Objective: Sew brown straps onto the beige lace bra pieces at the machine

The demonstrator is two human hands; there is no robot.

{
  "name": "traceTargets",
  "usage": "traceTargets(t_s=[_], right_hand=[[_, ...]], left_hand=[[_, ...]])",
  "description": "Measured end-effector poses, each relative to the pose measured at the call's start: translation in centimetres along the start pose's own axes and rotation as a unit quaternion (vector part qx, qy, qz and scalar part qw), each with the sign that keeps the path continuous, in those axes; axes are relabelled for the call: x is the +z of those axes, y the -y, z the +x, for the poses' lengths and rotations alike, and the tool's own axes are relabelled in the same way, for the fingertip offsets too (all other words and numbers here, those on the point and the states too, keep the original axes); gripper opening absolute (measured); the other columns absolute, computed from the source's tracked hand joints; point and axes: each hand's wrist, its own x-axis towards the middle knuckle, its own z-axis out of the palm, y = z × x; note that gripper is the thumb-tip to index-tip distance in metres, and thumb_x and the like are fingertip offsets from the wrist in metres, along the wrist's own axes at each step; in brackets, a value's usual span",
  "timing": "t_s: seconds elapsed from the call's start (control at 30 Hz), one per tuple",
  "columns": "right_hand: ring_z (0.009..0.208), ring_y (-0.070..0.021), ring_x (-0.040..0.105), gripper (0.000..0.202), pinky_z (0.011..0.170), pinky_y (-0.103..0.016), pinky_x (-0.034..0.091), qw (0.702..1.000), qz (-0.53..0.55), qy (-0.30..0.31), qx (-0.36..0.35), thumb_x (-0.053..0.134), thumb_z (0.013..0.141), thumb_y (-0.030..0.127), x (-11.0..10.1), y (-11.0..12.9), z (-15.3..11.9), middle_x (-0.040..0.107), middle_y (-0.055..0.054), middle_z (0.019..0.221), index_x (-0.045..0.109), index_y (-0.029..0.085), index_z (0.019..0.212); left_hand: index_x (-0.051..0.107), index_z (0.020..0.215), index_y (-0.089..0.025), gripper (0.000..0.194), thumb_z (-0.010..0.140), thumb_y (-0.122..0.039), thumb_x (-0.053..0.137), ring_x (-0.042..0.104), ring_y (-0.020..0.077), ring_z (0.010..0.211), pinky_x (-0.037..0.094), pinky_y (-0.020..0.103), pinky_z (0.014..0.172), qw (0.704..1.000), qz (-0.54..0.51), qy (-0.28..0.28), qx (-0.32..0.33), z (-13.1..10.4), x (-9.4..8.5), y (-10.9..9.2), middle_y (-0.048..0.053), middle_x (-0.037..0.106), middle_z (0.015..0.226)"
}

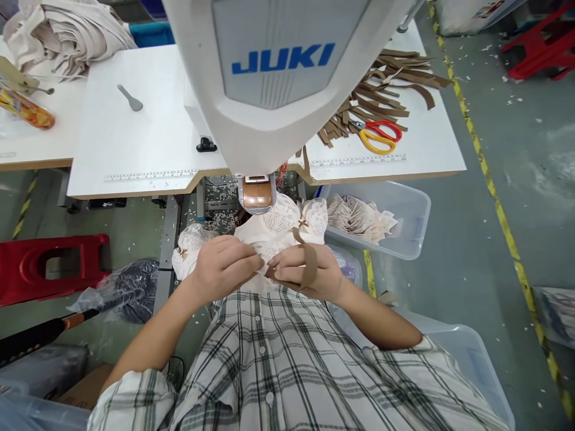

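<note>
A white lace bra (281, 218) with a small brown bow hangs below the sewing machine head (278, 78), against my front. My left hand (224, 266) is closed, its fingertips pinching the edge of the white fabric. Close beside it, my right hand (312, 272) is closed too, with a brown fabric strip (309, 260) looping over the back of its fingers. The right fingertips meet the fabric near the left ones; exactly what lies between them is partly hidden. More white lace with another bow (191, 245) hangs left of my left hand.
On the white table (148, 120) lie red-and-yellow scissors (380, 134), a pile of brown strips (381, 90) and a grey tool (130, 97). A clear plastic bin (413, 227) with white pieces stands at right. A red stool (54, 263) is at left.
</note>
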Motion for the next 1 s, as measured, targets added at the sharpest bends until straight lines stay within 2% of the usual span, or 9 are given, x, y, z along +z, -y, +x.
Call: traceTargets(t_s=[0.2, 0.33, 0.47, 0.63, 0.73, 0.8, 1.0], right_hand=[[0.085, -0.0153, 0.073, 0.017, 0.076, -0.024, 0.065, 0.999, 0.038, -0.017, -0.007, 0.065, 0.087, 0.011, 0.66, 0.22, 0.09, 0.068, -0.001, 0.077, 0.066, 0.022, 0.1], [0.087, -0.016, 0.073, 0.017, 0.076, -0.024, 0.066, 0.999, 0.036, -0.023, -0.008, 0.068, 0.085, 0.009, 0.85, 0.24, -0.06, 0.068, -0.001, 0.078, 0.067, 0.02, 0.098], [0.084, -0.0149, 0.073, 0.011, 0.074, -0.024, 0.067, 1.0, 0.007, -0.017, -0.019, 0.067, 0.086, 0.011, 0.79, 0.27, -0.06, 0.069, 0.0, 0.077, 0.066, 0.021, 0.091], [0.085, -0.0142, 0.074, 0.009, 0.083, -0.025, 0.066, 0.998, -0.035, 0.004, -0.053, 0.067, 0.087, 0.013, 0.51, 0.33, 0.0, 0.07, 0.001, 0.075, 0.065, 0.022, 0.085], [0.086, -0.0143, 0.075, 0.011, 0.086, -0.025, 0.065, 0.997, -0.036, 0.012, -0.064, 0.068, 0.085, 0.012, 0.44, 0.3, -0.14, 0.07, 0.001, 0.076, 0.065, 0.023, 0.085], [0.086, -0.0151, 0.075, 0.014, 0.086, -0.026, 0.066, 0.998, -0.026, 0.012, -0.058, 0.068, 0.085, 0.012, 0.48, 0.29, -0.29, 0.071, 0.001, 0.077, 0.065, 0.025, 0.084], [0.091, -0.0163, 0.075, 0.026, 0.087, -0.026, 0.065, 0.999, 0.015, 0.033, -0.023, 0.074, 0.078, 0.007, 0.58, 0.26, -0.74, 0.072, 0.003, 0.081, 0.066, 0.029, 0.09]], left_hand=[[0.053, 0.089, -0.021, 0.007, 0.094, -0.021, 0.048, 0.047, 0.0131, 0.049, 0.034, 0.026, 0.051, 0.999, -0.001, -0.017, -0.029, -0.65, -0.13, -0.53, -0.002, 0.056, 0.058], [0.055, 0.094, -0.023, 0.008, 0.094, -0.019, 0.048, 0.049, 0.0123, 0.05, 0.035, 0.026, 0.053, 0.999, 0.022, -0.015, -0.029, -0.68, -0.35, -0.62, -0.003, 0.058, 0.059], [0.056, 0.094, -0.021, 0.008, 0.093, -0.017, 0.049, 0.045, 0.0123, 0.047, 0.033, 0.027, 0.051, 1.0, 0.019, -0.008, -0.014, -0.58, -0.35, -0.61, -0.004, 0.053, 0.053], [0.053, 0.087, -0.022, 0.013, 0.097, -0.024, 0.045, 0.047, 0.0127, 0.049, 0.034, 0.027, 0.051, 0.999, 0.005, -0.032, -0.019, -0.76, -0.2, -0.51, -0.002, 0.055, 0.056], [0.053, 0.088, -0.023, 0.009, 0.096, -0.023, 0.048, 0.051, 0.0124, 0.05, 0.036, 0.027, 0.052, 0.999, 0.003, -0.035, -0.023, -0.9, -0.3, -0.49, -0.003, 0.058, 0.058], [0.054, 0.091, -0.024, 0.005, 0.093, -0.02, 0.052, 0.051, 0.0121, 0.049, 0.036, 0.027, 0.052, 0.999, 0.008, -0.035, -0.015, -0.94, -0.41, -0.5, -0.004, 0.057, 0.057], [0.057, 0.091, -0.023, 0.011, 0.088, -0.013, 0.056, 0.049, 0.0121, 0.047, 0.033, 0.028, 0.048, 0.999, 0.011, -0.027, 0.012, -0.98, -0.48, -0.51, -0.005, 0.053, 0.053]])
